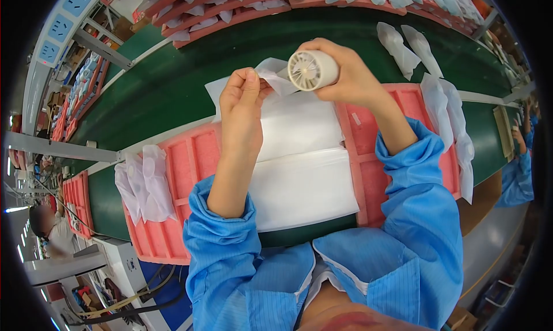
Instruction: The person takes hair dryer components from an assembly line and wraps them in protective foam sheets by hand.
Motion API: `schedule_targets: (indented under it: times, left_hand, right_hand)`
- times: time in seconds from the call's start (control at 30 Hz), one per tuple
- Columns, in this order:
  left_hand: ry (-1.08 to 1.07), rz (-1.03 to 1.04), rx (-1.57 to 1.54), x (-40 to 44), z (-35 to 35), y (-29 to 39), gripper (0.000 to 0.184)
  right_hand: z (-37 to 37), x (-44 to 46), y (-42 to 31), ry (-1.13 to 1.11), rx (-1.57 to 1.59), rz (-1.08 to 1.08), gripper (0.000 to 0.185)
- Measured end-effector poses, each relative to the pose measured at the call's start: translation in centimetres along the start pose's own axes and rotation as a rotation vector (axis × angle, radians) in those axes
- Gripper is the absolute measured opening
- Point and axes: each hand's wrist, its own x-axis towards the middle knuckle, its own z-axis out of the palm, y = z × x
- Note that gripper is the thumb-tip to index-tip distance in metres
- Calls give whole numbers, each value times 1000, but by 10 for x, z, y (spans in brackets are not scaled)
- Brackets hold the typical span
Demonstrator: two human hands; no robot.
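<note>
My right hand (pixel 352 75) is wrapped around a small cream-coloured handheld fan (pixel 311 71), its round slatted end facing me. My left hand (pixel 241 112) pinches the edge of a thin white bag (pixel 277 82) between thumb and fingers. That bag is lifted just left of the fan, partly behind it. Beneath both hands lie two stacks of flat white bags, a far stack (pixel 299 124) and a near stack (pixel 305 190). They sit between a left pink foam tray (pixel 154 242) and a right pink foam tray (pixel 368 184).
Wrapped items (pixel 147 181) lie on the left tray, and more wrapped items (pixel 446 115) on the right one. Two others (pixel 397 49) rest on the green belt (pixel 253 40). Stacked pink trays (pixel 230 14) stand beyond. Another person's blue sleeve (pixel 516 181) shows at far right.
</note>
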Motion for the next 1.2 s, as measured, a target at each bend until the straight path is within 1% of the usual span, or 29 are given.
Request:
schedule_targets:
  times: [0.03, 0.07, 0.1, 0.17, 0.2, 0.27, 0.3, 0.37, 0.4, 0.43, 0.5, 0.53, 0.57, 0.6, 0.63, 0.67, 0.7, 0.77, 0.8, 0.87, 0.93, 1.0, 1.03, 1.07, 1.1, 1.13, 1.17, 1.2]
  left_hand:
    - [-17, 2, -71, -1, 5, 5, 19]
    - [-35, 5, -142, -2, 7, 8, 19]
    - [-35, 4, -142, -3, 7, 7, 19]
    - [-98, 80, -147, -5, 5, 4, 14]
    - [-100, 78, -147, -6, 5, 4, 14]
    - [-202, 165, -26, -8, 4, 5, 7]
    - [-205, 163, -26, -11, 7, 3, 7]
    - [-150, 514, 512, -21, 20, 2, 4]
    - [-122, 678, 689, -26, 28, 2, 8]
    - [-125, 680, 689, -27, 31, -4, 8]
    - [-137, 916, 834, -26, 35, -13, 14]
    - [-161, 919, 847, -24, 32, -14, 19]
    - [-159, 921, 846, -24, 29, -16, 19]
    - [-113, 890, 807, -23, 30, -11, 22]
    - [-67, 859, 768, -22, 29, -8, 25]
    - [-82, 897, 797, -16, 23, -7, 38]
    - [-81, 897, 797, -16, 22, -5, 38]
    - [-101, 499, 857, -16, 22, 0, 55]
    - [-169, 448, 868, -12, 18, -4, 69]
    - [-148, 444, 865, -11, 21, -10, 70]
    - [-130, 436, 864, -10, 20, -14, 72]
    - [-89, 568, 913, -8, 18, -16, 74]
    - [-85, 570, 913, -8, 15, -16, 74]
    - [-85, 490, 774, -6, 11, -15, 75]
    - [-85, 412, 634, -4, 9, -9, 77]
    - [-119, 381, 518, -1, 6, -2, 80]
    - [-114, 387, 518, 1, 2, 5, 80]
    - [-189, 307, 352, 3, -2, 11, 83]
  right_hand:
    - [7, 0, 1, 37, -99, -105, 55]
    - [12, -1, 0, 31, -235, -187, 62]
    - [18, -3, -2, 31, -235, -186, 62]
    - [31, -8, -6, 88, -352, -123, 71]
    - [33, -10, -9, 89, -353, -121, 71]
    - [32, -11, -16, 111, -452, -112, 78]
    - [32, -11, -15, 114, -453, -110, 78]
    - [30, -12, -15, 169, -486, -153, 81]
    - [29, -12, -14, 173, -487, -152, 81]
    - [28, -11, -13, 215, -506, -163, 80]
    - [27, -11, -12, 257, -526, -174, 79]
    - [26, -11, -12, 263, -537, -166, 79]
    - [25, -10, -11, 269, -548, -159, 79]
    - [25, -10, -12, 270, -549, -161, 79]
    - [25, -9, -14, 297, -474, -88, 76]
    - [24, -9, -15, 322, -400, -15, 74]
    - [25, -9, -14, 321, -400, -16, 74]
    - [27, -10, -11, 312, -332, -16, 69]
    - [28, -10, -13, 311, -331, -18, 69]
    - [33, -13, -19, 291, -228, 9, 63]
    - [37, -15, -21, 258, -241, -9, 65]
    - [39, -17, -26, 226, -253, -29, 66]
    - [38, -18, -29, 151, -117, -3, 69]
    - [37, -18, -32, 74, 18, 21, 72]
    - [34, -17, -33, 69, 17, 17, 72]
    - [29, -15, -33, 69, 147, 22, 76]
    - [23, -14, -31, 68, 277, 28, 80]
    - [18, -12, -22, 76, 163, -57, 84]
